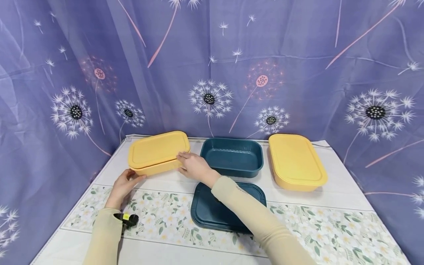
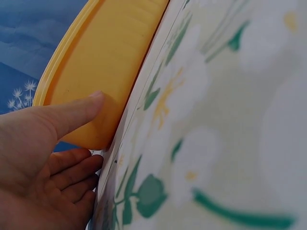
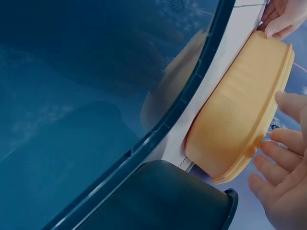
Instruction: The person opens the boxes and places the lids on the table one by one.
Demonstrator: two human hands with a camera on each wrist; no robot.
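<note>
A yellow lidded box [image 1: 159,150] sits at the back left of the table, slightly angled. A thin dark line shows under its lid's front edge in the head view. My left hand [image 1: 123,184] is at its front left corner; in the left wrist view the thumb [image 2: 79,112] lies along the box wall and the loosely bent fingers are by the end. At the right end, my right hand [image 1: 195,167] touches the lid's edge with its fingers fairly straight. The right wrist view shows that hand [image 3: 288,177] spread beside the box's rim [image 3: 261,139].
A dark teal open box [image 1: 232,171] stands at the back middle. Its matching teal lid [image 1: 212,209] lies in front, partly under my right forearm. Another yellow lidded box [image 1: 296,160] stands at the right. A purple dandelion curtain [image 1: 212,44] hangs behind the table.
</note>
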